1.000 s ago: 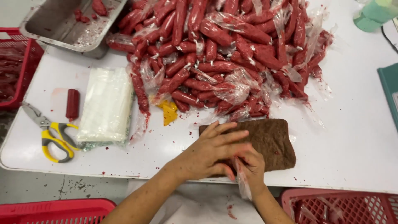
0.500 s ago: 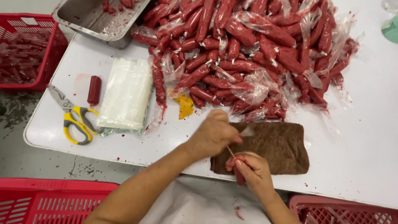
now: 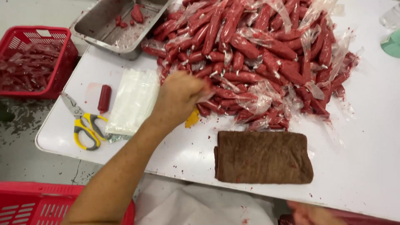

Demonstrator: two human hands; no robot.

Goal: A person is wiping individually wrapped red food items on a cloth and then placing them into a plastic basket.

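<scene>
My left hand (image 3: 181,96) reaches across the white table (image 3: 362,166) to the near edge of a big pile of red sausages in clear plastic wrappers (image 3: 258,54). Its fingers are curled into the wrappers, and I cannot see whether they hold one. My right hand (image 3: 312,214) is low at the bottom edge, below the table's rim, blurred and only partly in view. A folded brown cloth (image 3: 262,156) lies on the table between the pile and me, with nothing on it.
Left of my hand lie a stack of clear bags (image 3: 133,102), one bare red sausage (image 3: 104,98) and yellow-handled scissors (image 3: 83,125). A metal tray (image 3: 104,25) stands at the back left. Red baskets are at the left (image 3: 62,54) and below (image 3: 33,204).
Both hands were over the brown cloth, the right one with a red sausage. Now the left hand has gone up to the pile and the right has dropped below the table edge.
</scene>
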